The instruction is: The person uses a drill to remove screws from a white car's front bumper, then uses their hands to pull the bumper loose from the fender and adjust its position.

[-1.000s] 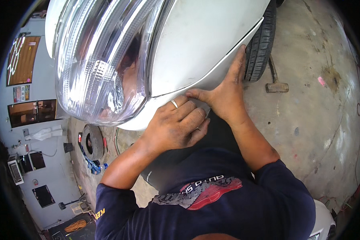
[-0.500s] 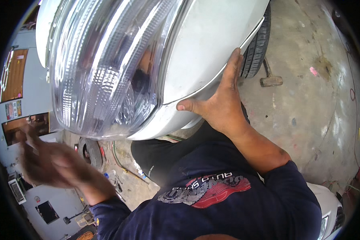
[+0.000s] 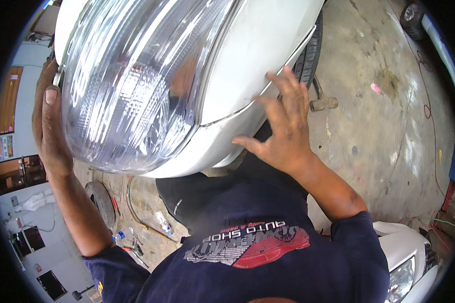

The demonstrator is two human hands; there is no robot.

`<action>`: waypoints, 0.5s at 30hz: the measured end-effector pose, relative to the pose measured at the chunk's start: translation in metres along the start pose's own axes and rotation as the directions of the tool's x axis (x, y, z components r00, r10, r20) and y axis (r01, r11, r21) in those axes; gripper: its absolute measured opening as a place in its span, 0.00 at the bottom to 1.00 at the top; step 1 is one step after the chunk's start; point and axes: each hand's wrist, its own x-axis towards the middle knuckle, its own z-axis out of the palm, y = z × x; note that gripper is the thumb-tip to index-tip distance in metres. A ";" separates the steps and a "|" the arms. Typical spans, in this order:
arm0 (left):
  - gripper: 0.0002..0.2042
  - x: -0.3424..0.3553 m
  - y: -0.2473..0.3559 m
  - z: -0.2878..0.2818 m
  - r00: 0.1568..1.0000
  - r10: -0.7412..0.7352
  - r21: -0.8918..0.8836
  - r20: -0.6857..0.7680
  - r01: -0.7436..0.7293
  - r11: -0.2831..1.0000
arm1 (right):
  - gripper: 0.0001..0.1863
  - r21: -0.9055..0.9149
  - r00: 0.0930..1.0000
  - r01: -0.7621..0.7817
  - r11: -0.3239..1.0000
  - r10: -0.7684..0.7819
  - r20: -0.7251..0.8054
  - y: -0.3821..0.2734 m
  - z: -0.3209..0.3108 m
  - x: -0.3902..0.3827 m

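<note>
At far left, a pale wall [image 3: 55, 247] bends along the fisheye rim; a loose tyre [image 3: 106, 204] lies on the floor just beside the left forearm. Left hand [image 3: 54, 131]: flat along the outer left edge of the headlight, thumb pointing up, fingers straight and mostly hidden behind the thumb; nothing visibly pinched, and how firmly it presses, I cannot tell. Gap between wall and lamp is taken up by this hand and forearm.

Headlight [image 3: 131, 101] sits at upper left of centre, set against the white fender [image 3: 253, 55]. Long axis runs upward, leaning right; rounded lower end points toward the wearer, upper end cut off by the picture's edge. Glare on the clear lens makes the interior hard to make out. A dark seam follows its right edge; a second seam divides fender from bumper [image 3: 222, 139] below.

Right hand [image 3: 283, 121]: thumb and fingers spread, gripping nothing, over the fender–bumper seam; fingertip contact unclear. The wheel's tyre [image 3: 309, 60] is partly covered by the fender; a hammer [image 3: 323, 104] lies near it. Beyond, concrete floor [image 3: 384, 161] gives the right arm room sideways. Lower right: another white car [image 3: 387, 242], cut off by the rim.
</note>
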 end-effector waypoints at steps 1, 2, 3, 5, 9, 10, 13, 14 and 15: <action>0.38 0.001 -0.001 0.000 1.000 -0.006 0.004 -0.003 0.006 1.000 | 0.47 -0.004 0.998 0.057 0.998 -0.057 0.021 0.005 0.001 -0.003; 0.38 0.001 -0.003 0.000 1.000 -0.012 0.009 -0.006 0.012 1.000 | 0.45 -0.005 0.994 0.100 0.995 -0.100 0.053 0.010 0.002 -0.004; 0.38 -0.001 -0.003 0.000 1.000 -0.023 0.014 0.000 0.023 1.000 | 0.43 -0.002 0.986 0.137 0.991 -0.137 0.092 0.014 0.003 -0.008; 0.38 0.001 0.000 0.000 0.999 -0.046 -0.047 0.027 0.047 0.998 | 0.41 0.041 0.980 0.175 0.984 -0.179 0.093 0.019 0.006 -0.009; 0.38 -0.002 0.004 0.000 0.985 -0.164 -0.163 0.047 0.169 0.972 | 0.39 0.169 0.970 0.244 0.955 -0.240 -0.044 0.010 0.013 -0.011; 0.37 -0.003 0.008 -0.001 0.984 -0.169 -0.158 0.059 0.177 0.971 | 0.38 0.190 0.959 0.281 0.941 -0.271 -0.078 0.005 0.014 -0.009; 0.34 -0.004 0.014 -0.001 0.966 -0.233 -0.292 0.108 0.255 0.922 | 0.35 0.312 0.978 0.193 0.930 -0.154 -0.143 -0.012 0.021 -0.010; 0.34 -0.005 0.008 -0.004 0.956 -0.260 -0.292 0.132 0.289 0.912 | 0.30 0.268 0.974 0.188 0.945 -0.144 -0.174 -0.015 0.018 -0.006; 0.34 -0.004 0.006 -0.007 0.945 -0.288 -0.290 0.157 0.323 0.901 | 0.30 0.276 0.977 0.184 0.943 -0.144 -0.161 -0.017 0.016 -0.005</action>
